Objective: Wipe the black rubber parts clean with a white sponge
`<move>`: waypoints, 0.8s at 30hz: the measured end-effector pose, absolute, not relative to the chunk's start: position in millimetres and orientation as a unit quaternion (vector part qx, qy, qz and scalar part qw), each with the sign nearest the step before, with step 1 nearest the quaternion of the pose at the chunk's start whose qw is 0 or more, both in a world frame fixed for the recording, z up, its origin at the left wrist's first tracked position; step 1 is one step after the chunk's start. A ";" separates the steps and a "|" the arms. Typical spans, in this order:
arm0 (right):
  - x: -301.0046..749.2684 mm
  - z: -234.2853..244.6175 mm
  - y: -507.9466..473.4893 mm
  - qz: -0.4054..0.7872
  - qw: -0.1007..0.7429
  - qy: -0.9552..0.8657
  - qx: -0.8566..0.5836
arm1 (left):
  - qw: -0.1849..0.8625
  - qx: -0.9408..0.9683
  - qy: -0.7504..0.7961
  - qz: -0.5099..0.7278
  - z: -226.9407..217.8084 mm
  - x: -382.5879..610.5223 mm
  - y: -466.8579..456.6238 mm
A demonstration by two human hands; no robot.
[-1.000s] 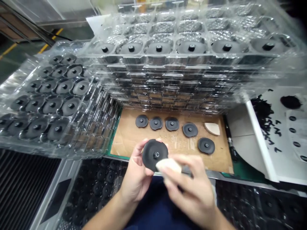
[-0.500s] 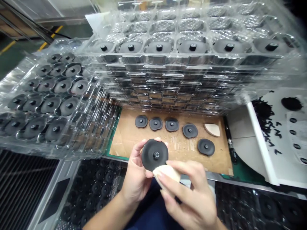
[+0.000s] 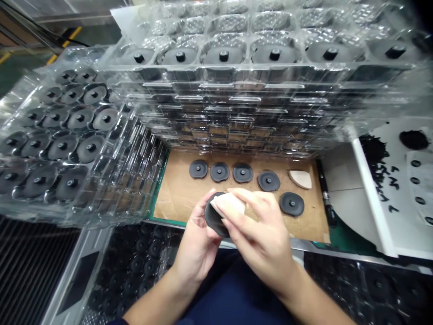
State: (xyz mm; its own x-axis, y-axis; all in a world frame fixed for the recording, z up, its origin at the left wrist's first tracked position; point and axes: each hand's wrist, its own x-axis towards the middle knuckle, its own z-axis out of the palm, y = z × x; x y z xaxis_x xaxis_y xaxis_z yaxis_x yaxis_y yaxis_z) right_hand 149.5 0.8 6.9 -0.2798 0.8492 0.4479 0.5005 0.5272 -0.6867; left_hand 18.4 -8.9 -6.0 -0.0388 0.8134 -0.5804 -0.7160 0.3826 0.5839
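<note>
My left hand (image 3: 198,239) holds a black round disc (image 3: 214,220) by its rim, fingers and thumb curled around the left side. Pinched in my right hand (image 3: 270,239) is a cream sponge wedge (image 3: 232,203), lying against the disc's upper face and covering its centre stem. Beyond my hands, several similar black discs (image 3: 242,172) lie stem up on a brown cardboard sheet (image 3: 177,194). One more disc (image 3: 292,204) lies to the right of my right hand. A second cream wedge (image 3: 300,179) rests near the sheet's right edge.
Tall stacked clear plastic trays (image 3: 230,97) with black discs stand behind the cardboard. More disc-filled trays (image 3: 101,149) stand at left. A black pen (image 3: 324,192) lies along the right side, beside a white box wall (image 3: 374,198). Other discs in plastic (image 3: 137,266) sit below at lower left.
My right hand has moved up and left, bringing the sponge wedge over the middle of the disc. The disc's stem, visible before, is now covered. My left hand keeps its hold.
</note>
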 end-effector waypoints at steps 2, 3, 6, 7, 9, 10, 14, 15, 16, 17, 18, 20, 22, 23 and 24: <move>153.1 2.0 -3.2 0.239 0.426 -0.761 -0.428 | 0.693 0.073 0.443 0.564 -6.5 15.2 -7.0; 156.0 -3.1 -7.0 0.277 0.433 -0.739 -0.435 | 0.693 0.083 0.436 0.568 -6.7 13.0 -5.7; 165.9 -29.2 -20.6 0.490 0.468 -0.524 -0.517 | 0.690 0.086 0.437 0.571 -7.8 6.5 -1.5; 168.6 -39.7 -24.2 0.549 0.469 -0.434 -0.539 | 0.690 0.078 0.441 0.569 -8.5 5.1 -0.4; 172.4 -58.0 -27.8 0.618 0.457 -0.319 -0.555 | 0.692 0.065 0.446 0.563 -9.9 4.2 1.1; 173.6 -63.8 -27.3 0.632 0.448 -0.304 -0.555 | 0.693 0.063 0.448 0.561 -10.4 4.6 1.3; 174.1 -54.0 -11.1 0.643 0.445 -0.290 -0.552 | 0.713 0.072 0.438 0.543 -10.3 10.6 -1.1; 172.3 -43.8 -5.3 0.628 0.461 -0.306 -0.546 | 0.717 0.074 0.434 0.540 -10.0 12.6 -2.3; 169.6 -31.8 0.1 0.599 0.481 -0.343 -0.541 | 0.720 0.076 0.431 0.539 -9.9 14.4 -3.8; 166.0 -19.0 4.8 0.556 0.495 -0.404 -0.532 | 0.724 0.077 0.428 0.536 -10.1 15.9 -5.4; 162.0 -6.5 8.6 0.502 0.501 -0.481 -0.516 | 0.729 0.077 0.426 0.530 -10.5 16.9 -7.2; 154.4 13.7 13.5 0.402 0.471 -0.631 -0.468 | 0.745 0.077 0.422 0.510 -12.3 17.5 -10.8; 149.5 24.3 16.3 0.396 0.390 -0.715 -0.424 | 0.753 0.075 0.434 0.489 -14.7 16.4 -13.6; 148.1 26.0 17.3 0.416 0.347 -0.731 -0.414 | 0.750 0.070 0.446 0.483 -15.8 15.8 -14.5; 146.9 25.9 17.9 0.434 0.315 -0.735 -0.416 | 0.744 0.064 0.456 0.484 -16.6 15.4 -14.9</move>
